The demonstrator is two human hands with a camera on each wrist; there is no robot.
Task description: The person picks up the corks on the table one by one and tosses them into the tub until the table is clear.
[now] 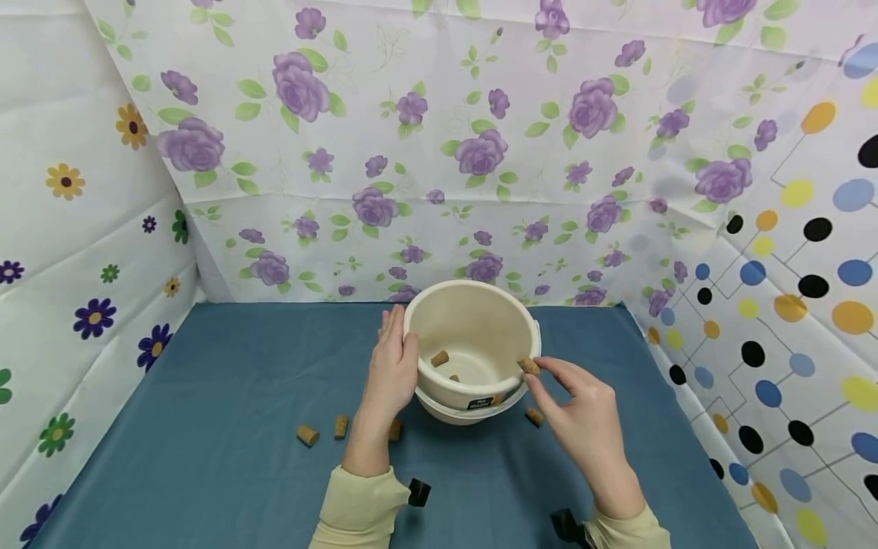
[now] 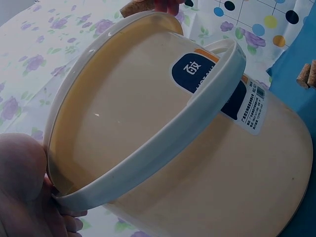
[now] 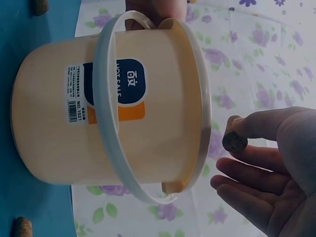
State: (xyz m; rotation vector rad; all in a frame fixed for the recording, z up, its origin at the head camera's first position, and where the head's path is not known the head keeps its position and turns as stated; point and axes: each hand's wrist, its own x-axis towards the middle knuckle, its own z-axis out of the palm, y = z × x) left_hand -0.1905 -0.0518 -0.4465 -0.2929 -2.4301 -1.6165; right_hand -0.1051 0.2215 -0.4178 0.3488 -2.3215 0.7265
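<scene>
Cream plastic forms the wall of a round, deep bucket (image 1: 473,324), which stands tilted toward the person on a blue cloth-covered tabletop (image 1: 233,381), before a white sheet printed with purple roses (image 1: 391,252). The left hand (image 1: 391,366) rests against the bucket's side, its fingers extended rather than wrapped around anything. Across from it, the right hand (image 1: 583,412) pinches a small, brown, cylindrical cork (image 1: 529,365) between thumb and forefinger, the other fingers spread loosely. The held cork hangs just above the rim on the near right side, apart from it in the right wrist view.

Two corks of the same sort, one in plain sight (image 1: 440,357) and one mostly hidden (image 1: 454,377), lie inside the bucket. Four others are outside on the tabletop: one at far left (image 1: 308,435), one standing beside it (image 1: 341,426), one partly behind the left forearm (image 1: 395,431) and one near the bucket's right side (image 1: 534,416). By that count the work appears less than half done, with the pinched cork not yet inside. A white plastic handle (image 3: 102,84) hangs down the near side (a dark blue label (image 3: 132,81) sits partly behind it).
</scene>
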